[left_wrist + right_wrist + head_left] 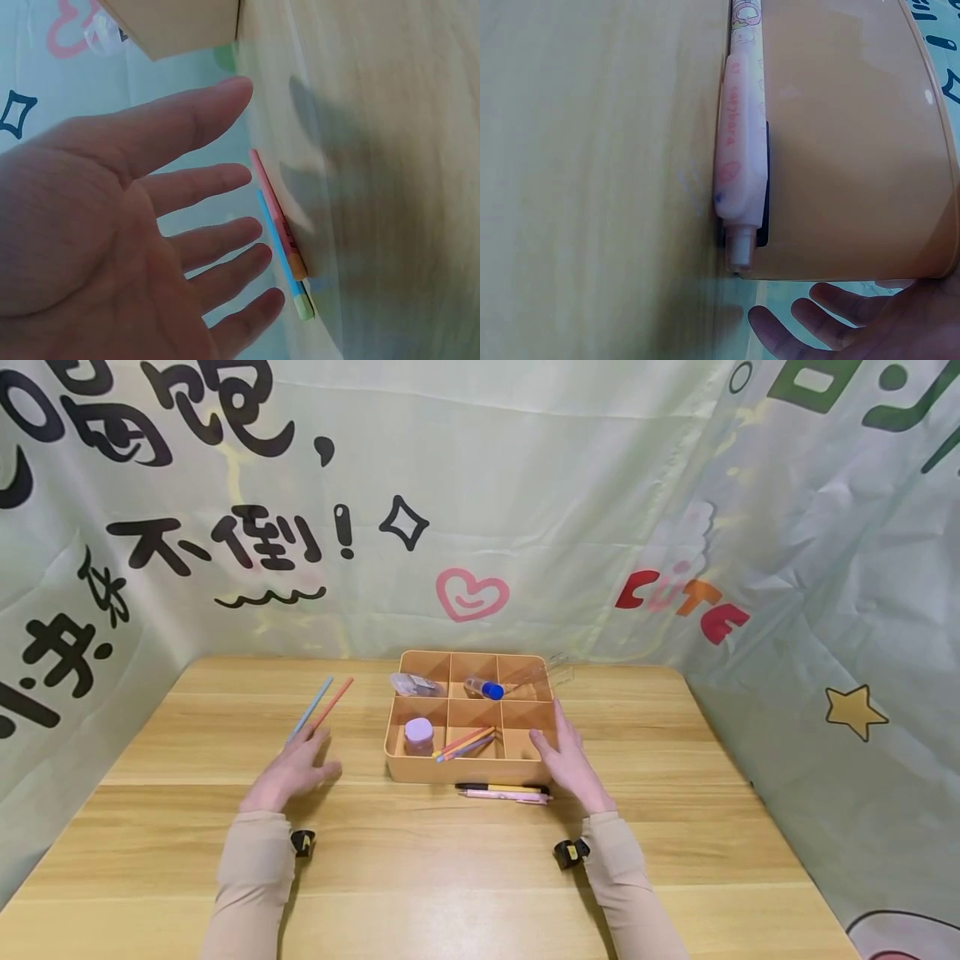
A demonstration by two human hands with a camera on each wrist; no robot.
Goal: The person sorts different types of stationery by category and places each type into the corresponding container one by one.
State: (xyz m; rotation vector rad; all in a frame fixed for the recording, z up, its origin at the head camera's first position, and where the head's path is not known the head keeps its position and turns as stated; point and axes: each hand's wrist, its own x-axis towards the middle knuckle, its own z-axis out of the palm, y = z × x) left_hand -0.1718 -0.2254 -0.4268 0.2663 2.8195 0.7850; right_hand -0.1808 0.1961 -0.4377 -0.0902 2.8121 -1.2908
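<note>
My left hand (pixel 292 770) hovers at the left with fingers spread and nothing in the palm. Just beyond its fingertips, a slim blue pencil (pixel 279 244) and a red pencil (pixel 276 214) lie side by side on the table. My right hand (pixel 572 764) is at the right side of a tan organizer box (pixel 465 770). Its thumb reaches over the rim at the front right compartment, while loosely extended fingers (pixel 847 304) lie outside the wall. Along the box front lie a pink printed pen (pixel 742 142) and a yellow-and-black pen (pixel 498 787).
Back compartments hold a clear plastic packet (pixel 416 685), a blue-capped bottle (pixel 483 687) and a transparent piece (pixel 551 671) jutting past the right rim. In front sit a purple-lidded jar (pixel 418 737) and several pencils (pixel 467 745). A printed cloth (pixel 570 527) hangs behind the table.
</note>
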